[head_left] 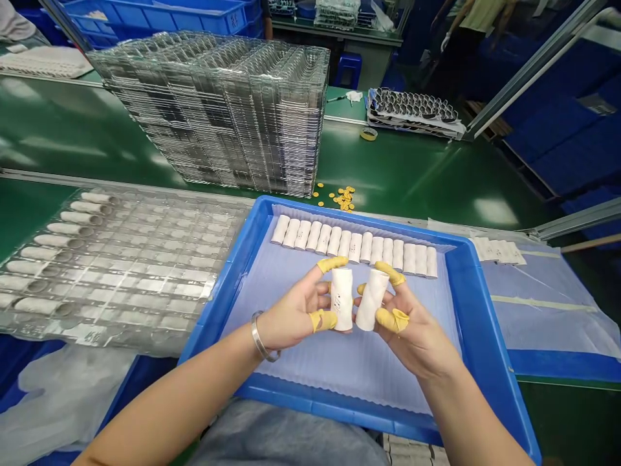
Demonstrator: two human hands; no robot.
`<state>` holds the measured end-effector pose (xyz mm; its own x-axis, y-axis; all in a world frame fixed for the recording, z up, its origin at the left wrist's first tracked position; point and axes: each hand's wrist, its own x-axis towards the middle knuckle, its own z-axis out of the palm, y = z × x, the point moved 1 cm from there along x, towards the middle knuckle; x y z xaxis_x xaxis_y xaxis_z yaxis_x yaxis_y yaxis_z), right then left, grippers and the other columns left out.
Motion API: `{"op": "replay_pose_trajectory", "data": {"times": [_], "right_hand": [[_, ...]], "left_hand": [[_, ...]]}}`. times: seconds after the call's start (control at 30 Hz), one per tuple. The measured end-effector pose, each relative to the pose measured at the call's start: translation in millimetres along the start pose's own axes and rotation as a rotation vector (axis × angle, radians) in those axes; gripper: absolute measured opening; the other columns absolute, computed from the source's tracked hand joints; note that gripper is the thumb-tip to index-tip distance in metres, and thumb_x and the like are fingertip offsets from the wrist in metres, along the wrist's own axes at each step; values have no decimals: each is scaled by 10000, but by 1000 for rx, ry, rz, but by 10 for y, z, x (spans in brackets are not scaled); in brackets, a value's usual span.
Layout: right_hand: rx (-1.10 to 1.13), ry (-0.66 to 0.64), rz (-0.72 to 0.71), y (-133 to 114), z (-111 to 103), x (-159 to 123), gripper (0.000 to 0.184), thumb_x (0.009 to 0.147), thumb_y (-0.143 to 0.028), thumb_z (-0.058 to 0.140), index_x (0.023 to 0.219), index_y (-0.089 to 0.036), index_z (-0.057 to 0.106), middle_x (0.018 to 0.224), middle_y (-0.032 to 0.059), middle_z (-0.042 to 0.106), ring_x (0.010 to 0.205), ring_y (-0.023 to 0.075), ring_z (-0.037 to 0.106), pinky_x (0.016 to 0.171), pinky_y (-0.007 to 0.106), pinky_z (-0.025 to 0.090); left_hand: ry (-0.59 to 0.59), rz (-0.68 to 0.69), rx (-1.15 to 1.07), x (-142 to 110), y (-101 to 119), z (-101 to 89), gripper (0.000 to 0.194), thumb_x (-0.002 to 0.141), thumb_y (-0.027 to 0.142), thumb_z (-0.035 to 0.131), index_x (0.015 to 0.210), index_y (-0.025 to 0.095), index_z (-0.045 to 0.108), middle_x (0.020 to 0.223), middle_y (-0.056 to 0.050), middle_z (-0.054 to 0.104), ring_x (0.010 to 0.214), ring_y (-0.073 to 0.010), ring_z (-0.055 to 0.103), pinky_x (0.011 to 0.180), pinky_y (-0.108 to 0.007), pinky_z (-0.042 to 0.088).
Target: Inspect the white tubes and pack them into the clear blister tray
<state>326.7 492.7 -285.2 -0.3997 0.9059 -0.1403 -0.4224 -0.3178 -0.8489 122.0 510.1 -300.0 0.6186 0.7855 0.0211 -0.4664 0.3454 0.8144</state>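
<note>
Head camera looks down at my left hand (295,304) and right hand (412,323), both held over a blue plastic tray (272,395) lined with a pale blue ribbed sheet (339,382). My left fingers (332,264) are closed in a pinch on an upright white tube (342,299), and my right fingers (389,273) pinch a second white tube (372,299), which leans slightly. The two tubes stand close together but I can't tell if they touch. Several fingertips wear yellow rubber cots, and a metal bangle (259,335) circles my left wrist.

Small dark marks (337,301) show on the left tube, too blurred to read. A row of white tubes (354,247) lies along the tray's far side. To my left, a transparent formed tray (121,259) holds more tubes in its end slots, and a paper slip (85,334) on it has marks I can't read with confidence.

Beyond, a tall stack of transparent trays (208,110) stands on a green belt (402,175), with gold discs (342,197) scattered near its base. Farther off are a tape roll (369,133), a rack of dark rings (412,110), and a blue stool (349,68). Blue crates (557,142) fill the right side, and a co-worker's gloved hand (445,43) shows at the top.
</note>
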Motion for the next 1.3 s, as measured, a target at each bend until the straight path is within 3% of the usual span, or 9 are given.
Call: {"op": "replay_pose_trajectory", "data": {"times": [0.07, 0.17, 0.3, 0.5, 0.77, 1.03, 1.3], "right_hand": [[0, -6, 11, -14, -12, -9, 692, 860, -268, 851, 1399, -439, 453, 1158, 5, 623, 997, 215, 656, 831, 330, 541], [-46, -22, 21, -2, -6, -8, 572, 882, -344, 837, 1347, -415, 510, 1158, 18, 611, 1037, 238, 646, 811, 337, 548], [-131, 6, -14, 60, 16, 19, 596, 805, -362, 905, 1298, -392, 572, 1222, 38, 586, 1124, 264, 597, 706, 278, 544], [-61, 26, 61, 26, -2, 11, 598, 809, -309, 888, 1315, -366, 574, 1224, 32, 597, 843, 172, 649, 681, 260, 551], [3, -33, 66, -21, -13, -13, 542, 858, -270, 846, 1303, -387, 559, 1227, 22, 611, 913, 211, 701, 739, 320, 618], [10, -163, 25, -44, 29, -17, 538, 879, -275, 820, 1332, -438, 580, 1198, -2, 642, 781, 158, 680, 685, 265, 558], [68, -213, 45, 9, 8, -8, 563, 877, -297, 817, 1359, -436, 562, 1200, 13, 644, 767, 177, 688, 681, 300, 577]], "left_hand": [[-10, 16, 32, -3, 4, -7, 813, 777, 153, 798, 1437, 326, 356, 1211, -101, 595, 942, -182, 665, 799, -351, 607], [-23, 42, 74, -11, 2, -10, 765, 798, 154, 776, 1428, 327, 377, 1172, -85, 596, 917, -170, 659, 783, -330, 601], [-47, 42, 144, -19, -19, -15, 755, 802, 176, 781, 1430, 327, 390, 1148, -82, 583, 937, -183, 648, 763, -305, 581], [-56, 17, 115, -20, -3, -3, 783, 787, 153, 780, 1437, 351, 392, 1204, -89, 542, 1001, -208, 628, 755, -318, 600], [23, 12, 181, -42, 54, -12, 807, 776, 186, 798, 1440, 330, 362, 1157, -82, 551, 856, -157, 622, 664, -291, 609], [-92, 72, 187, -52, 93, -6, 793, 798, 168, 790, 1437, 369, 364, 1121, -58, 540, 881, -143, 643, 644, -193, 576], [-102, 37, 121, -62, 94, -4, 855, 781, 188, 797, 1474, 371, 331, 1153, -79, 543, 924, -190, 644, 687, -285, 627]]}}
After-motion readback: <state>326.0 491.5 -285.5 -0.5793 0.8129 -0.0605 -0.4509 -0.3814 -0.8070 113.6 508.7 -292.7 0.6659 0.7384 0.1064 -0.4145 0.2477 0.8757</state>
